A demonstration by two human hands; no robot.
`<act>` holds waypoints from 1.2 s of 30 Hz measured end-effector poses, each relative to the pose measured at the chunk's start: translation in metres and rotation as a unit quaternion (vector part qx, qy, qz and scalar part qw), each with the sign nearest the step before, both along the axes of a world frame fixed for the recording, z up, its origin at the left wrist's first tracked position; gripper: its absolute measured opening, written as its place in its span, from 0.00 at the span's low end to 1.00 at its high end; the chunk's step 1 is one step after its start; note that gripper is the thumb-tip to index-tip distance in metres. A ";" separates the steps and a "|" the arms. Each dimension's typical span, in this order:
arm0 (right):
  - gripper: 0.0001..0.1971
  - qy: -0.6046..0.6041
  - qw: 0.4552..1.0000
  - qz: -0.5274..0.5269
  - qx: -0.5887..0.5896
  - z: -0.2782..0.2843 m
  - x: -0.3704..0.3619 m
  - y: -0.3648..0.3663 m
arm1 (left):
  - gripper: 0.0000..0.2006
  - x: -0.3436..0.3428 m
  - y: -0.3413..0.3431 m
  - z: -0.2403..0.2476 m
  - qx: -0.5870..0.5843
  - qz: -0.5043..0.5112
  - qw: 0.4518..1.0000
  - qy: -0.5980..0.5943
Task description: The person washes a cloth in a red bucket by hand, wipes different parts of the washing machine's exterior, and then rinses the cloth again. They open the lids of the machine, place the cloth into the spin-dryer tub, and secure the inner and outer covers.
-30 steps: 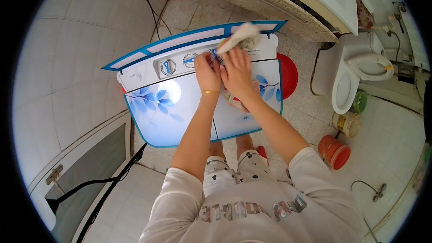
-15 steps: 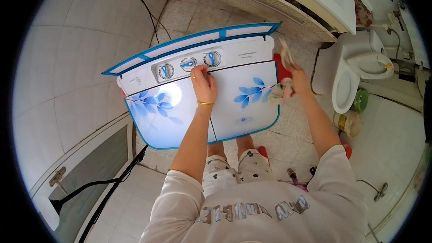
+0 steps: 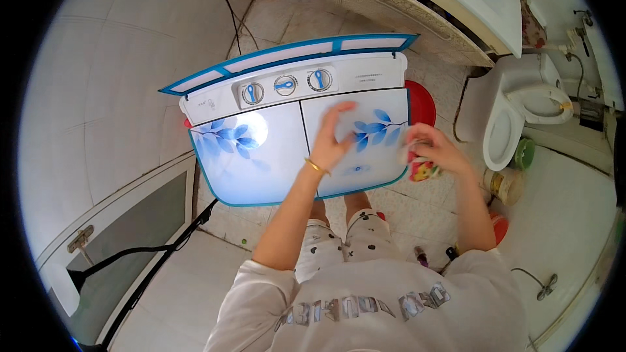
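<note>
In front of me stands a white twin-tub washing machine [image 3: 261,169] with blue edging and blue leaf patterns on its two lids. Three blue-and-white knobs [image 3: 285,85] sit on its control panel, and a long blue-framed flap [image 3: 280,58] is raised behind them. Over the right lid is my left hand [image 3: 332,138], thumb and fingers spread, holding nothing. My right hand [image 3: 435,146] is closed on a crumpled cloth [image 3: 424,169] with red, yellow and green patches, just off the machine's right edge. Much of the cloth is hidden in my palm.
A red basin [image 3: 420,104] shows beyond the machine's right side. Farther right are a white toilet [image 3: 505,133], a green basin [image 3: 523,154] and a bucket [image 3: 505,185]. A cabinet [image 3: 398,9] stands at the back. Black poles [image 3: 156,287] lean at the lower left.
My left hand has left the knobs and come right, over the right lid. My right hand has drawn nearer to me with the cloth, now bunched up.
</note>
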State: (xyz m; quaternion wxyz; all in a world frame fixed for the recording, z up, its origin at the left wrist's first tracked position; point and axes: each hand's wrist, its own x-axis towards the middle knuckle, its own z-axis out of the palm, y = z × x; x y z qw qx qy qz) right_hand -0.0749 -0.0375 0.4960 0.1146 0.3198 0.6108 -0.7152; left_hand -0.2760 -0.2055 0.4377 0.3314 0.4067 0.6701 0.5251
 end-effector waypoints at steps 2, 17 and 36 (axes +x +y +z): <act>0.11 0.037 0.999 0.013 -0.026 0.007 -0.034 -0.021 | 0.27 0.013 -0.016 0.012 0.021 -0.111 0.958 -0.263; 0.23 0.001 0.994 0.107 0.013 -0.031 -0.137 -0.074 | 0.07 -0.083 -0.107 -0.001 -0.010 0.280 0.934 -0.222; 0.27 0.146 0.768 0.175 0.598 -0.079 -0.221 -0.127 | 0.13 -0.070 -0.103 -0.046 -0.156 0.323 0.902 0.241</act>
